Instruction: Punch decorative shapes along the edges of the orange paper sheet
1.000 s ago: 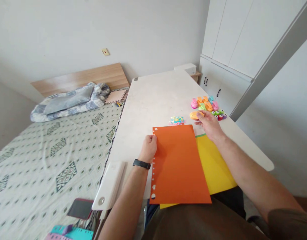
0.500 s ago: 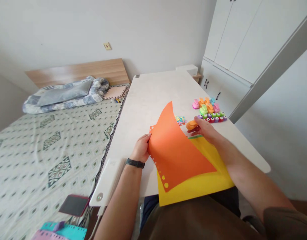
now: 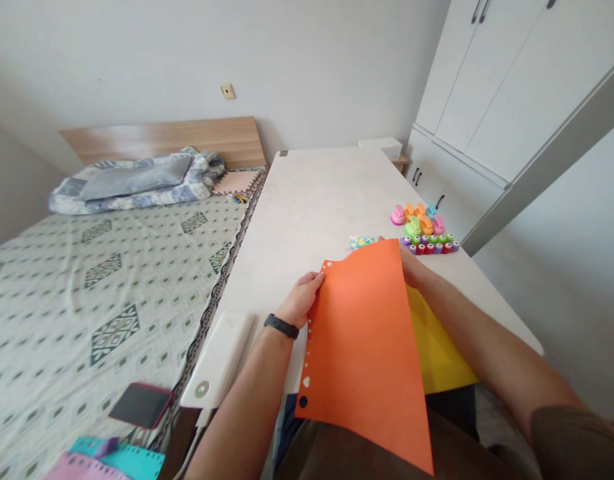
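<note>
Pinched at its left edge, an orange paper sheet [image 3: 364, 333] is held up by my left hand [image 3: 305, 297]. Small holes run down that edge, among them a heart and a round one near the bottom corner. My right hand [image 3: 411, 265] is at the sheet's upper right edge, mostly behind it. Its fingers, and anything in them, are hidden. A yellow sheet [image 3: 439, 347] lies partly under the orange one at the table's near edge. Small colourful paper bits [image 3: 361, 242] lie just beyond the orange sheet.
Several colourful craft punches [image 3: 421, 223] and rows of smaller punches [image 3: 431, 245] stand at the right of the white table [image 3: 317, 193]. A white power strip-like box [image 3: 219, 360] with a cable lies at the left edge. Beside the table is a bed [image 3: 151, 287] with a tablet [image 3: 141, 405].
The orange sheet has swung more upright and nearer to me. My right hand, which held an orange craft punch, has gone behind the sheet; the punch is hidden now.
</note>
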### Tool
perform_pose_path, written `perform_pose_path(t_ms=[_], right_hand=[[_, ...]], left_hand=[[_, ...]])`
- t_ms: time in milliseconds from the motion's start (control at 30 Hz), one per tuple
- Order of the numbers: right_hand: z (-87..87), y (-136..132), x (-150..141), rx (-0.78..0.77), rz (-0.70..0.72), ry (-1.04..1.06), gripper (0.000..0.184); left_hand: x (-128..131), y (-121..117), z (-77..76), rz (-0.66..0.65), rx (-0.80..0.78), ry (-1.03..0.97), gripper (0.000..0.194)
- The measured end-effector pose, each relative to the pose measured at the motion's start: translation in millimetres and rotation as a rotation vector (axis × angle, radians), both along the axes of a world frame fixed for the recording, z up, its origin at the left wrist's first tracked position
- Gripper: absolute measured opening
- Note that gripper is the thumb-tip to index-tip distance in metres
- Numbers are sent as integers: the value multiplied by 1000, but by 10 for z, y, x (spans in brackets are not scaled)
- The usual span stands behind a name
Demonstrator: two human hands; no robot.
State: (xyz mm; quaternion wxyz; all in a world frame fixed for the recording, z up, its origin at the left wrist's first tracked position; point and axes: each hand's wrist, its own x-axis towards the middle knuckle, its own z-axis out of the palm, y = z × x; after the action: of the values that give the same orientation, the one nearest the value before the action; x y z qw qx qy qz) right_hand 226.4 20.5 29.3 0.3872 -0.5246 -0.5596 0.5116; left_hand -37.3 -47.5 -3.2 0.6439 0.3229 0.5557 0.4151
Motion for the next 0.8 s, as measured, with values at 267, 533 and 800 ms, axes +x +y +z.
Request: perform_pose_path(t_ms=[267,533,800], right_hand=[[193,604,77,19,-60,262,48],[737,848,-590,107,182,-22,53],[262,915,-2172,76,221,-194,44]], left_hand=[[37,8,-94,-28,152,238,32],[96,33,-202,78,198,349,26],[90,27,-196,71,269,447,23]])
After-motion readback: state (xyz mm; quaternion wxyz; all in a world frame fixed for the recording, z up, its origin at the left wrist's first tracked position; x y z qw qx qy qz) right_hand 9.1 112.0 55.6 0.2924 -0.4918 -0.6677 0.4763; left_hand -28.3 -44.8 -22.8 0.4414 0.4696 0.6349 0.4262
